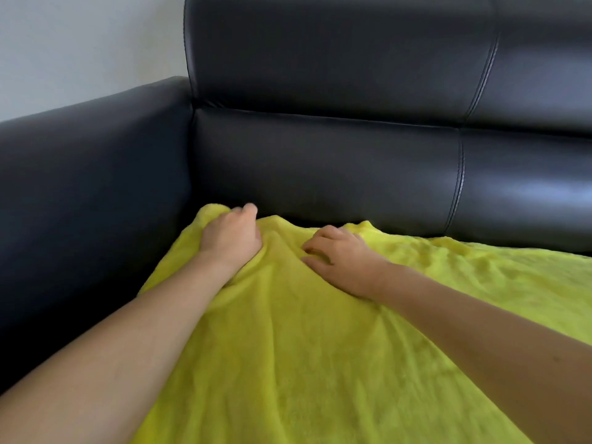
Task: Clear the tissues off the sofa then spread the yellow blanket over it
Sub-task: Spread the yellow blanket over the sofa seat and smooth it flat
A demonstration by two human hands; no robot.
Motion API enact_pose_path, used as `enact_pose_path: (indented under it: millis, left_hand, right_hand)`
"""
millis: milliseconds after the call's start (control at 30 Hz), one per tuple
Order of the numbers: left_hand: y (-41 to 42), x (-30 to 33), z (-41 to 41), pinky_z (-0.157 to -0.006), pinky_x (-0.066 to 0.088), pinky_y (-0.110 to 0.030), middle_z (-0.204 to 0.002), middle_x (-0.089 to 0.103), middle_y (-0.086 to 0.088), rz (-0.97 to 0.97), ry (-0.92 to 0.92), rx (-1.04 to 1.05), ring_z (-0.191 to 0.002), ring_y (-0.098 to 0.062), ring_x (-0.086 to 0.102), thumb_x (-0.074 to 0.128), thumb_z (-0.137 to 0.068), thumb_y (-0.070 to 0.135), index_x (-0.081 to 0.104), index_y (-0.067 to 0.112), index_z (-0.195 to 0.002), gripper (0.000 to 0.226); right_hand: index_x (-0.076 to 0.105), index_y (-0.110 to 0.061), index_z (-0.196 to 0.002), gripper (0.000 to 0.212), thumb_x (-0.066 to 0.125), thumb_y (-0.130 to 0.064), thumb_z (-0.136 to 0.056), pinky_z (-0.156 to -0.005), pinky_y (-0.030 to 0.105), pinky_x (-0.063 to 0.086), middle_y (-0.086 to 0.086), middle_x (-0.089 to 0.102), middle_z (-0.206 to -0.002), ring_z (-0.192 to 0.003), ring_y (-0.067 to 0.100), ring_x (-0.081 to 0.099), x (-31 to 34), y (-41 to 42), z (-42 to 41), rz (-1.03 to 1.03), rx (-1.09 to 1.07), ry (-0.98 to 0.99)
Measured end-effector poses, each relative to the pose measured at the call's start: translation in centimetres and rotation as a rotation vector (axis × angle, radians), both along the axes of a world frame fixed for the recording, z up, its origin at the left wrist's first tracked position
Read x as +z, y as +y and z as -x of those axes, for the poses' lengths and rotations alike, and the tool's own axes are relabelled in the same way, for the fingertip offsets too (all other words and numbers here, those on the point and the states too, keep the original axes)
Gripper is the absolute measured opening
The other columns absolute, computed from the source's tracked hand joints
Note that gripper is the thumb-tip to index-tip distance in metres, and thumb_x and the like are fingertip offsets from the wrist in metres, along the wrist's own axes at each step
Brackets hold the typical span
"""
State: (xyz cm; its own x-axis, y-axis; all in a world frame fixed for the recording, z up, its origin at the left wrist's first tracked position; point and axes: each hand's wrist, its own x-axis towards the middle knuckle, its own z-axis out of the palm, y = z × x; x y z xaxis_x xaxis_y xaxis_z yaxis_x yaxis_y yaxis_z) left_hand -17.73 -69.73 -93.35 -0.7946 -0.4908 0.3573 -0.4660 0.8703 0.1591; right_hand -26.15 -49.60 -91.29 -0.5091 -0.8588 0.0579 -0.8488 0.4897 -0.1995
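A yellow fleece blanket [320,331] lies over the seat of a black leather sofa [320,149], its far edge near the backrest. My left hand [232,235] grips the blanket's far left corner, fingers curled into the cloth close to the armrest. My right hand [339,257] rests on the blanket a little to the right, its fingers bent and bunching a fold of the fabric. Wrinkles run from both hands toward me. No tissues are in view.
The sofa's left armrest [89,187] rises beside the blanket's left edge. The tall backrest fills the far side. A pale wall [80,43] shows at the upper left.
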Motion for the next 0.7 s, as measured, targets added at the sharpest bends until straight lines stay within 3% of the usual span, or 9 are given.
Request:
enact_pose_path:
  millis: [67,167,300,367,433,500,567,633,700]
  left_hand:
    - [0.0,-0.3,-0.6,-0.081,0.043,-0.039,-0.108,0.057,-0.005,-0.228,-0.047,0.023,-0.1,-0.029,0.053,0.043,-0.096,0.028,0.052,0.018,-0.098,0.014]
    - [0.5,-0.5,-2.2,-0.106,0.026,-0.046,-0.13,0.039,0.002,-0.261,-0.247,0.048,-0.126,-0.025,0.034,0.037,-0.094,0.05,0.046,0.033,-0.118,0.03]
    - [0.6,0.8,-4.1,-0.104,0.031,-0.049,-0.141,0.035,0.002,-0.268,-0.394,-0.001,-0.131,-0.025,0.032,0.031,-0.091,0.067,0.038,0.038,-0.131,0.051]
    - [0.6,1.9,-3.9,-0.097,0.038,-0.045,-0.134,0.042,-0.001,-0.188,-0.385,0.016,-0.126,-0.028,0.038,0.034,-0.091,0.062,0.043,0.032,-0.129,0.049]
    - [0.1,3.0,-3.1,-0.094,0.041,-0.043,-0.129,0.049,-0.005,-0.15,-0.208,0.03,-0.12,-0.031,0.044,0.039,-0.096,0.042,0.051,0.023,-0.122,0.035]
    - [-1.0,3.7,-2.3,-0.097,0.042,-0.043,-0.128,0.051,-0.008,-0.136,-0.128,0.031,-0.118,-0.031,0.047,0.041,-0.096,0.022,0.055,0.017,-0.124,0.032]
    - [-2.2,4.5,-2.0,-0.094,0.047,-0.041,-0.127,0.055,-0.007,-0.192,-0.285,-0.013,-0.113,-0.029,0.053,0.043,-0.091,0.012,0.058,0.016,-0.125,0.038]
    - [-2.7,5.3,-2.3,-0.079,0.052,-0.035,-0.113,0.062,-0.006,-0.197,-0.487,-0.051,-0.097,-0.025,0.059,0.045,-0.088,0.008,0.064,0.012,-0.115,0.033]
    - [-3.2,5.7,-2.3,-0.068,0.048,-0.033,-0.1,0.063,-0.006,-0.163,-0.555,-0.048,-0.083,-0.022,0.057,0.046,-0.087,0.007,0.065,0.007,-0.108,0.028]
  right_hand:
    - [0.06,-0.029,-0.124,0.04,0.049,-0.052,-0.094,-0.109,0.038,0.033,-0.005,0.051,-0.126,-0.123,0.018,0.043,0.0,0.2,0.1,0.019,-0.02,-0.079]
    - [0.066,-0.025,-0.097,0.03,0.055,-0.052,-0.09,-0.093,0.035,0.044,-0.005,0.055,-0.105,-0.104,0.017,0.052,0.6,0.8,0.3,0.062,-0.042,-0.083]
    - [0.054,-0.02,-0.067,0.043,0.042,-0.047,-0.099,-0.063,0.032,0.044,-0.003,0.058,-0.078,-0.077,0.019,0.058,1.8,0.6,0.5,0.074,-0.165,-0.096]
    - [0.054,-0.022,-0.074,0.035,0.042,-0.042,-0.1,-0.064,0.032,0.044,-0.002,0.06,-0.081,-0.081,0.022,0.06,2.0,0.3,0.7,0.054,-0.214,-0.024]
    - [0.057,-0.022,-0.098,0.019,0.045,-0.036,-0.097,-0.078,0.034,0.048,0.0,0.061,-0.102,-0.097,0.025,0.058,1.8,0.1,0.7,0.01,-0.227,0.054]
    - [0.051,-0.024,-0.122,0.03,0.046,-0.036,-0.095,-0.095,0.037,0.042,0.002,0.052,-0.119,-0.114,0.025,0.05,1.3,0.3,0.4,-0.067,-0.2,0.108]
    - [0.047,-0.026,-0.13,0.04,0.042,-0.042,-0.095,-0.103,0.039,0.037,0.002,0.046,-0.123,-0.121,0.025,0.043,0.9,0.8,0.4,-0.099,-0.229,0.108]
    - [0.044,-0.024,-0.133,0.048,0.04,-0.05,-0.093,-0.103,0.042,0.036,0.004,0.045,-0.125,-0.121,0.027,0.041,0.7,1.4,0.3,-0.103,-0.319,0.037]
    - [0.042,-0.021,-0.134,0.056,0.039,-0.055,-0.091,-0.102,0.043,0.036,0.006,0.044,-0.127,-0.121,0.029,0.04,0.6,1.6,0.4,-0.123,-0.385,0.0]
